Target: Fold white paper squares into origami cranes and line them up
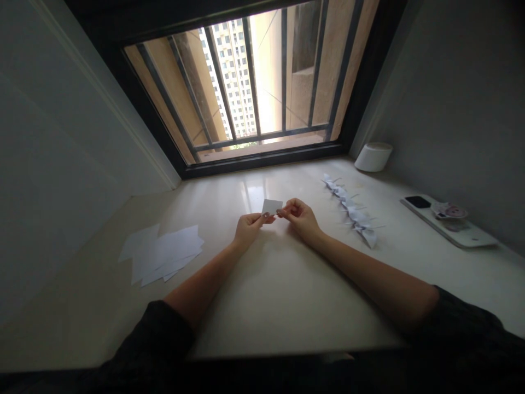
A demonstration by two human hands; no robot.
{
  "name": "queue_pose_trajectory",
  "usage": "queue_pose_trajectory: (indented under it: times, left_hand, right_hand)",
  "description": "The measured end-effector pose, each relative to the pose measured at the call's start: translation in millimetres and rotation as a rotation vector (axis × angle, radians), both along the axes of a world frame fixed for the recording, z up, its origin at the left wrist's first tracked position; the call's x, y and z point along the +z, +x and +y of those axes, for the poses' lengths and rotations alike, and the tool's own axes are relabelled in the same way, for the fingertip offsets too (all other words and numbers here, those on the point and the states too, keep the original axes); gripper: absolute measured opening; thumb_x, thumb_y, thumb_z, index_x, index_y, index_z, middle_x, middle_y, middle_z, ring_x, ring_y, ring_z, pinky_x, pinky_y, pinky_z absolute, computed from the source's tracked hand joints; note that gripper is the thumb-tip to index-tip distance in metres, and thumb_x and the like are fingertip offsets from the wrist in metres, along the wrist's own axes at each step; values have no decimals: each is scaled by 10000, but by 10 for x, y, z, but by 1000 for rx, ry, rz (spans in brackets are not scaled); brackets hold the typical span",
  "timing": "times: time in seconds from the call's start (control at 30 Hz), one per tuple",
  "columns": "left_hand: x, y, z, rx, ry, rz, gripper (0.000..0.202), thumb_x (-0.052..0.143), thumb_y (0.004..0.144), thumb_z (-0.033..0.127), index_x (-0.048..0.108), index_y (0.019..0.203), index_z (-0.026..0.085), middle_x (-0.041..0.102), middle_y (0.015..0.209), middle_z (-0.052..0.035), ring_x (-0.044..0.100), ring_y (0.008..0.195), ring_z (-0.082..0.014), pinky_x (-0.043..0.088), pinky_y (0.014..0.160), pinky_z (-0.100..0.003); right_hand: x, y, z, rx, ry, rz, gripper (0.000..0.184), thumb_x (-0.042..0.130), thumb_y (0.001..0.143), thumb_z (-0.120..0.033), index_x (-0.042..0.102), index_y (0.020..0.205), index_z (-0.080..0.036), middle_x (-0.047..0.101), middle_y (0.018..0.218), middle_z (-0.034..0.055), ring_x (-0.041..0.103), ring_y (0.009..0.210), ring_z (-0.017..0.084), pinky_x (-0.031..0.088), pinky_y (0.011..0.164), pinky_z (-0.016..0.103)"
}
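A small, pale, four-sided piece of paper is held up between both hands above the white surface. My left hand pinches its lower left edge with thumb and fingers. At the lower right corner, my right hand grips the same piece with its fingertips. Loose white paper sheets lie overlapping to the left of my left arm. On the right runs a slanting row of small folded paper pieces with thin points sticking out; their exact shape is too small to tell.
A white phone with a round grip on its back lies at the far right. A white, slant-sided cylinder stands by the right wall near the window. The barred window borders the back of the white surface.
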State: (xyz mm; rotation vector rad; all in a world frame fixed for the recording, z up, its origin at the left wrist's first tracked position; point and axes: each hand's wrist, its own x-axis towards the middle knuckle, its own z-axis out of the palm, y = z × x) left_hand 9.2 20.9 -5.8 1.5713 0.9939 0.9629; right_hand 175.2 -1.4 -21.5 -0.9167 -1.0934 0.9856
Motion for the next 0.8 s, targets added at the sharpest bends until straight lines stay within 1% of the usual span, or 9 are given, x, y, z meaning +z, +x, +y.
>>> queue_pose_trajectory:
  times: [0.17,0.27,0.4,0.5,0.57,0.67,0.73,0.8]
  left_hand:
    - [-14,-9,11,6,49,15,364,610,756,477,737,801,139,734,831,-105,676,809,-237,476,710,-324]
    - [8,-1,-3,-4,32,13,366,609,754,476,739,806,138,732,845,-111,676,814,-238,479,722,-330]
    - [30,13,-16,5,-14,3,397,579,769,493,736,845,137,728,881,-125,674,853,-249,470,724,-335]
    - [19,13,-9,15,-18,7,413,566,775,505,733,858,137,726,896,-126,668,867,-243,458,705,-315]
    - [4,10,-2,23,13,31,410,580,765,507,734,849,136,729,868,-107,662,827,-225,449,670,-291]
    - [-8,8,3,3,82,93,398,601,747,509,732,815,140,716,784,-54,634,734,-190,428,602,-253]
    - [-7,7,5,-18,110,95,384,612,746,494,725,872,150,710,831,-43,625,755,-180,434,603,-240]
    - [-4,3,8,-21,116,58,396,618,753,470,700,994,166,704,939,-56,627,824,-183,455,647,-240]
  right_hand:
    - [5,-16,-14,-12,-20,-47,434,825,527,-390,496,758,-225,525,609,-61,507,549,111,424,559,256]
    - [-5,-35,-18,-20,-26,-1,426,819,537,-385,466,715,-226,515,599,-68,489,525,102,417,545,253]
    - [-19,-48,-6,3,-31,94,401,801,560,-386,462,696,-223,560,614,-58,547,569,119,456,619,281]
    - [-19,-40,3,20,-26,96,357,773,597,-396,487,718,-221,593,621,-41,593,621,144,472,689,319]
    - [-16,-25,3,-11,-11,19,314,750,632,-383,522,775,-221,597,622,-34,598,632,155,469,702,331]
    - [-12,7,-4,-120,28,-179,242,681,711,-354,565,879,-224,600,691,-13,590,683,167,460,710,333]
    - [-8,26,-13,-200,64,-288,177,600,778,-332,563,916,-229,603,787,9,575,737,172,451,716,327]
    - [2,38,-29,-251,104,-373,115,509,831,-293,534,927,-235,595,856,22,555,766,175,442,715,322]
